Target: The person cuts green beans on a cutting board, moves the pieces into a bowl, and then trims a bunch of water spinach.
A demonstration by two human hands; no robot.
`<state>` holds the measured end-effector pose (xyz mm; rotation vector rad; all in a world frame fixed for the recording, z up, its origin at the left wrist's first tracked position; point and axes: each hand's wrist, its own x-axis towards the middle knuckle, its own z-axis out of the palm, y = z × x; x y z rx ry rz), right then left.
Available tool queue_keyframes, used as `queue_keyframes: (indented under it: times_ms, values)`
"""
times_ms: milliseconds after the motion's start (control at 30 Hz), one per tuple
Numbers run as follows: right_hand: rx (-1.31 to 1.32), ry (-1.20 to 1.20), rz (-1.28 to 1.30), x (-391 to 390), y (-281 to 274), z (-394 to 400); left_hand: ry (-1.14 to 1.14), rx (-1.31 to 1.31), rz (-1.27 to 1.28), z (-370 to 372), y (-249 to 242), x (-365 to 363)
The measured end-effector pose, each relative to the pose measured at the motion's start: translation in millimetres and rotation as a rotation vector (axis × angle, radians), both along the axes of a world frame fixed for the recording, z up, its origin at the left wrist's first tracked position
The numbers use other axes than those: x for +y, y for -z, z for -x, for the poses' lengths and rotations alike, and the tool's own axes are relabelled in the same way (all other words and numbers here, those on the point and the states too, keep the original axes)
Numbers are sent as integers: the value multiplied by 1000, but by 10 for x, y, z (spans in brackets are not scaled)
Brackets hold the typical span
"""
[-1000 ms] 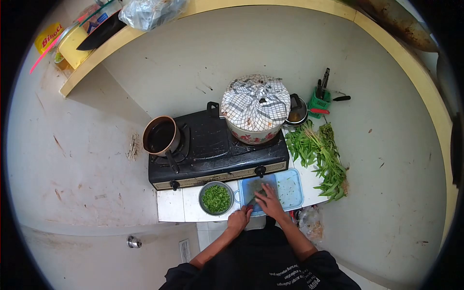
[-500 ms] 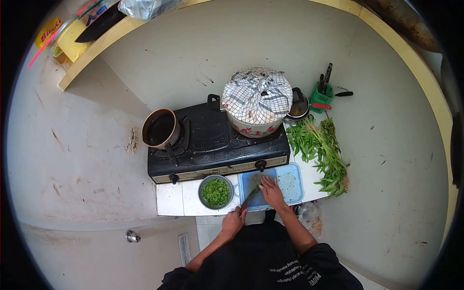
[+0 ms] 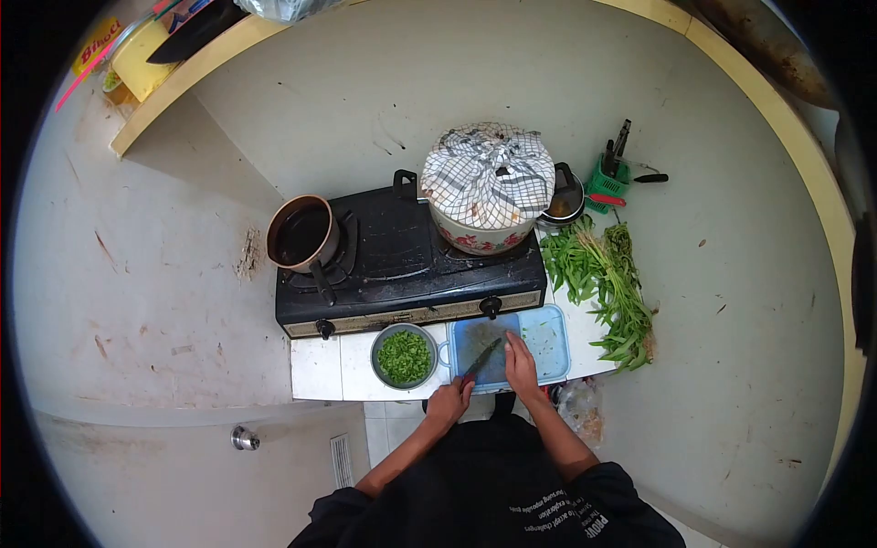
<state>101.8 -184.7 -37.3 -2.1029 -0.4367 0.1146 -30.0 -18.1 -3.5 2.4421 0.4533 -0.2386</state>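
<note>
My left hand is closed around the handle of a knife, whose blade slants up and right over the blue cutting board. My right hand is at the board's right part, beside the knife tip, with its fingers stretched out and held together; I see nothing in it. Left of the board, a grey bowl holds chopped green leaves. Under the board's right side shows a light blue tray with small green bits on it.
Behind the board stands a black gas stove, bearing a saucepan and a large cloth-covered pot. Leafy green stems lie at the right. A green basket of utensils stands farther back. A plastic bag sits below the counter edge.
My right hand has lifted off the knife blade and turned onto its edge, slightly to the right. The knife is now bare along its blade. My left hand still grips the handle.
</note>
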Motion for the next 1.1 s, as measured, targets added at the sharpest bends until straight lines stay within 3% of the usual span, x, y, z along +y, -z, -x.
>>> queue_keyframes:
  times_ms: [233,533,733,833,1100]
  values:
    - [-258,-141,337,157,264,53,-224,-27,146,137,113,-6]
    - [38,-46,37,155,220,19,-227,-30,346,-52,249,-213]
    - [-177,-216,159,247,145,62,-341,-114,332,51,300,-23]
    - [-229,-163,188,355,264,123,-324,-94,302,121,316,6]
    - [-47,-296,99,338,278,176,-294,12,345,111,213,55]
